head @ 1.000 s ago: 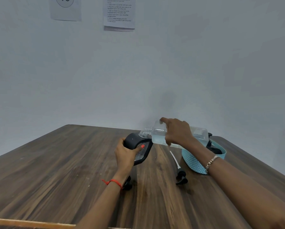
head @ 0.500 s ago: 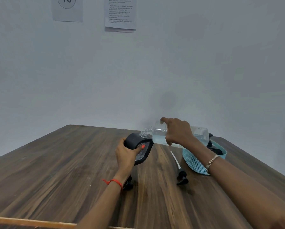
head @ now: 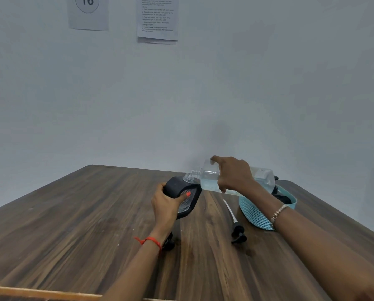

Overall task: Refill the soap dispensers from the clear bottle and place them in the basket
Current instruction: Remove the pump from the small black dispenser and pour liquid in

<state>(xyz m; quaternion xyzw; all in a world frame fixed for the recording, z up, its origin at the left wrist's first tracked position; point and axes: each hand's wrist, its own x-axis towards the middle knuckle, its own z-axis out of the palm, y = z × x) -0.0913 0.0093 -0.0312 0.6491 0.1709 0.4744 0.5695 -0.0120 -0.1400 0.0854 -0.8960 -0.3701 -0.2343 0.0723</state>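
My left hand grips a black soap dispenser, tilted, with its open neck turned up to the right. My right hand holds the clear bottle on its side, its threaded mouth just over the dispenser's neck; pale liquid lies along the bottle's lower side. A black pump head with a white tube lies on the wooden table between the dispenser and the light-blue mesh basket. Dark dispenser parts show inside the basket.
Another small black part lies on the table, half hidden behind my left wrist. The table meets a plain grey wall with two paper sheets pinned high up. The basket stands near the table's right far corner.
Both hands, the bottle and the dispenser have stayed in nearly the same pose; only the camera view has tilted down slightly.
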